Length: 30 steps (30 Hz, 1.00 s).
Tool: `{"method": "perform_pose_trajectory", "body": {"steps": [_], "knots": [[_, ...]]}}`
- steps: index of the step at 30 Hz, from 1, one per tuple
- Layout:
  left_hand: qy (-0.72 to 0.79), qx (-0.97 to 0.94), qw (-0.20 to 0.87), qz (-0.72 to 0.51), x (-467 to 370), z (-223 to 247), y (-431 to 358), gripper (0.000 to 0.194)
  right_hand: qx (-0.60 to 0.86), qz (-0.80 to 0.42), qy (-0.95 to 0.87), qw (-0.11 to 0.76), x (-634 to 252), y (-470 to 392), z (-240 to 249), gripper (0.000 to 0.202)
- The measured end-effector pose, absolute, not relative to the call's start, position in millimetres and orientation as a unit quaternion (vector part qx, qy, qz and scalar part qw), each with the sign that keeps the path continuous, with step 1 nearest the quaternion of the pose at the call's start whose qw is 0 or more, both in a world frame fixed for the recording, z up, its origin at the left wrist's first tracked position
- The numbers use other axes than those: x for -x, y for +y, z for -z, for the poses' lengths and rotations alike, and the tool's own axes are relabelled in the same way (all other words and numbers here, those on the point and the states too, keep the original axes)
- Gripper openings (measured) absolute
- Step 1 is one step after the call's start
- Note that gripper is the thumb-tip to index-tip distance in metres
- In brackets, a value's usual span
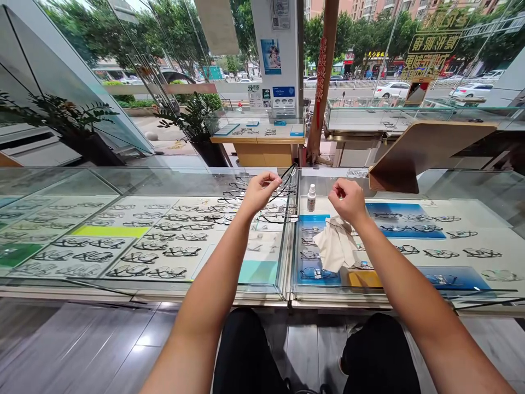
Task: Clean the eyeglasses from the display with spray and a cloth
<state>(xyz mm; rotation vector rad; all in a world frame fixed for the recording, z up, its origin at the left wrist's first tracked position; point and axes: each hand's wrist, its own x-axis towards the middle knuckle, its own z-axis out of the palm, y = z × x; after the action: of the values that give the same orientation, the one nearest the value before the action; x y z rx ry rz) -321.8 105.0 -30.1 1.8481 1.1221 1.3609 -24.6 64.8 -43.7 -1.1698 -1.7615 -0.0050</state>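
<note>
My left hand (261, 192) is raised over the glass counter, its fingers pinched on a dark pair of eyeglasses (289, 176). A thin arm of the frame slants up to the right from my fingertips; the rest is hard to pick out against the glasses behind. My right hand (348, 200) is closed, fingertips curled together; anything between them is too small or hidden to name. Just below it a cream cleaning cloth (335, 246) lies crumpled on the glass top. A small white bottle (311, 198) stands upright between my hands, nearer the right one.
Rows of eyeglasses (182, 251) fill the glass display case (287, 295) beneath my arms. At the back right stands a tilted brown wooden board or stand (430, 150). Potted plants (200, 128) and a second display counter (258, 140) are beyond, before the windows.
</note>
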Motion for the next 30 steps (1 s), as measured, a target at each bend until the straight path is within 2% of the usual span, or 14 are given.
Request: {"method": "perform_pose_trajectory", "body": {"steps": [3,6,10,14,20,25,30], "knots": [[0.348,-0.632,0.400,-0.565,303,30,99,0.043,0.465,-0.014,-0.716,0.520,29,62,43,0.024],[0.320,-0.586,0.454,-0.590,284,31,89,0.049,0.427,-0.111,-0.713,0.545,39,54,42,0.029],[0.290,-0.579,0.470,-0.600,260,34,70,0.048,0.374,-0.264,-0.697,0.552,56,41,40,0.028],[0.273,-0.602,0.455,-0.596,246,39,60,0.049,0.360,-0.308,-0.678,0.561,65,36,39,0.035],[0.258,-0.641,0.435,-0.578,245,41,61,0.047,0.358,-0.296,-0.664,0.585,63,37,36,0.037],[0.261,-0.674,0.431,-0.541,249,38,59,0.045,0.367,-0.267,-0.652,0.607,56,41,35,0.030],[0.284,-0.682,0.408,-0.536,250,40,59,0.039,0.446,-0.147,-0.621,0.628,55,39,39,0.023]]}}
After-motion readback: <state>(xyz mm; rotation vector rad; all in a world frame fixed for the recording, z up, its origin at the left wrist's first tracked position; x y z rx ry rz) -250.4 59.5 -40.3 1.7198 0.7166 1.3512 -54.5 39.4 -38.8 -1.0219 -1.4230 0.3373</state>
